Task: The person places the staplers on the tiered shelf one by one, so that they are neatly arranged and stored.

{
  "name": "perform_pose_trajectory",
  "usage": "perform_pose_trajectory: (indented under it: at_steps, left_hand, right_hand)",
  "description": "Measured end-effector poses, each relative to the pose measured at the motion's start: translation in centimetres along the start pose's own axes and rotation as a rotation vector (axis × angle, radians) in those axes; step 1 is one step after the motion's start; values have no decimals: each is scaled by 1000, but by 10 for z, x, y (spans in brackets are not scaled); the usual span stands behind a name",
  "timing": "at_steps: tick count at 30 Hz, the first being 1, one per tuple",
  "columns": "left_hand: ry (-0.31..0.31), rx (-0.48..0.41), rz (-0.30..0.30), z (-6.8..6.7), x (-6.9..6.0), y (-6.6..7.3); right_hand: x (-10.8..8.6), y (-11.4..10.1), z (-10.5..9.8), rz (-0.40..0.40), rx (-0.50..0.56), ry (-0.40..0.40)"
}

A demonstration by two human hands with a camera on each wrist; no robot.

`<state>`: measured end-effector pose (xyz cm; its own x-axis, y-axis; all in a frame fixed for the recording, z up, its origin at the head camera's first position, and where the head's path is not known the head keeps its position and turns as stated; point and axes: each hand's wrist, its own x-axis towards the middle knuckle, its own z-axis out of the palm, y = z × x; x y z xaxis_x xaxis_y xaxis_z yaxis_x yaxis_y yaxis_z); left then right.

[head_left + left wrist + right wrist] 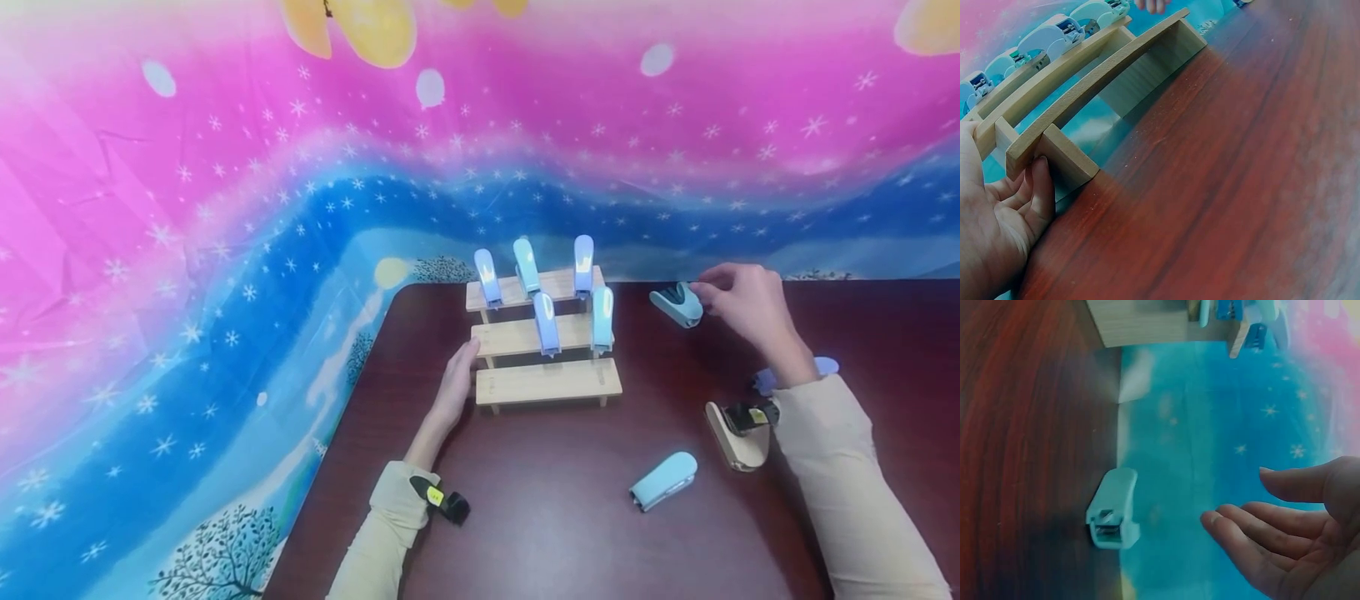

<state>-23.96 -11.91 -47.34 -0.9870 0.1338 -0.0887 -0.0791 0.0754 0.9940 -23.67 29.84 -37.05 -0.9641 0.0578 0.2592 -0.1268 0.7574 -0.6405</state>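
A three-tier wooden stand (pixel 551 382) holds small staplers: three on the top tier, and a purple stapler (pixel 547 323) and a teal stapler (pixel 602 319) on the middle one. The bottom tier is bare. My left hand (pixel 455 383) grips the stand's left end; in the left wrist view its fingertips (pixel 1041 165) touch a leg. At the back right, my right hand (pixel 750 304) is beside a light teal stapler (pixel 678 307) on the table. The right wrist view shows that stapler (pixel 1113 503) apart from the hand, with thumb and fingers parted and nothing between them.
A teal stapler (pixel 666 481) lies on the dark red table (pixel 540 517) near the front. Beside the right sleeve is a beige stapler (pixel 735 442), and a purple stapler (pixel 827 367) is partly hidden behind the right wrist. A patterned cloth (pixel 225 208) hangs behind the table.
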Motion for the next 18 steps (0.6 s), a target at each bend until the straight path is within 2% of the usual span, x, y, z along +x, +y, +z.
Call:
perform_pose_trajectory:
  at_steps: [7,11,16,18]
  left_hand:
    - [-8,1,-4,0,1,0]
    - [-13,-13,-4,0,2,0]
    - [-21,-16,2,0,1,0]
    - [-22,-18,3,0,1,-1]
  right_hand:
    - [5,16,6,47,-46,-196]
    - [8,22,11,40,-77,-320]
    - [10,29,20,-41,-141,-407]
    - [10,32,23,-81,-162,-419]
